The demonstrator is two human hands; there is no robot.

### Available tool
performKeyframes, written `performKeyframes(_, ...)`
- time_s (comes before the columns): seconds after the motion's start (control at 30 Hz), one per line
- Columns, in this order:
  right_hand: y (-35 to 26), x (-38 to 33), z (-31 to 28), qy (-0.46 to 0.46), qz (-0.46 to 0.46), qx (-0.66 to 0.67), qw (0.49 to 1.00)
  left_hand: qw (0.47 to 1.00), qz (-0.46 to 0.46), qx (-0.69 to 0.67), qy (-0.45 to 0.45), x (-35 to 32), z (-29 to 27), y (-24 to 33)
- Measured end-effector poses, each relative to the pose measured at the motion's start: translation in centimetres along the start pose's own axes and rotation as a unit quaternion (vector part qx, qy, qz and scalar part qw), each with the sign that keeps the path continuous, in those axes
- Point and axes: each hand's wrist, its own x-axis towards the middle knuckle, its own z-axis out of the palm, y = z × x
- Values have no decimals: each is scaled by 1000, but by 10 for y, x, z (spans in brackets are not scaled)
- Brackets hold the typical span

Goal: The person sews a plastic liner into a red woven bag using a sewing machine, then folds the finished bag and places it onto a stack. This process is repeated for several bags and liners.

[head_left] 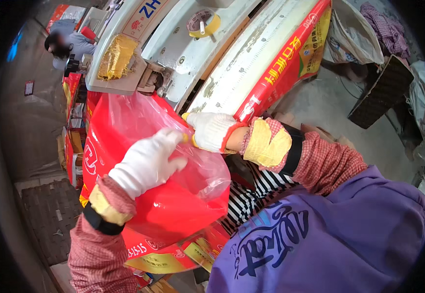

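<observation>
A large red printed bag (159, 210) hangs in front of me with its mouth spread. A clear plastic liner (200, 171) lies crumpled inside and over its mouth. My left hand (149, 158), in a white glove, is over the liner, its thumb apart from its fingers, with nothing plainly gripped. My right hand (211, 131), in a white knit glove with yellow fingertips and a red cuff, is closed at the right edge of the bag's mouth; its fingertips are partly hidden. The two hands nearly meet at the fingertips.
Beyond the bag stands a pale machine (166, 46), with a tape roll (203, 23) on it and yellow tape (117, 57) on its corner. A flat red-and-yellow bag (285, 63) lies along a ruled white ledge (251, 53). Another person (73, 44) is at far left.
</observation>
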Motion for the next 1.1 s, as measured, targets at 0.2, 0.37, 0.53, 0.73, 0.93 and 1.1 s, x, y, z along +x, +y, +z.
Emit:
performKeyframes(0.2, -4, -2, 11, 34, -39, 21, 998, 897, -69, 74, -429, -58, 58, 3)
performKeyframes(0.37, 10, 3, 10, 31, 3, 22, 999, 914, -315, -256, -5, -35, 21, 18)
performKeyframes(0.53, 1, 3, 12, 38, -7, 38, 999, 953, -20, -303, -15, -47, 57, 43)
performKeyframes(0.73, -7, -24, 31, 62, 8, -17, 998, 994, 55, -89, -37, -26, 62, 64)
performKeyframes(0.93, -24, -70, 48, 54, 4, -105, 993, 980, 194, 42, -20, -23, 29, 94)
performKeyframes(1.1, -21, -83, 46, 196, -43, -272, 941, 949, 183, 252, -41, -27, -66, 25)
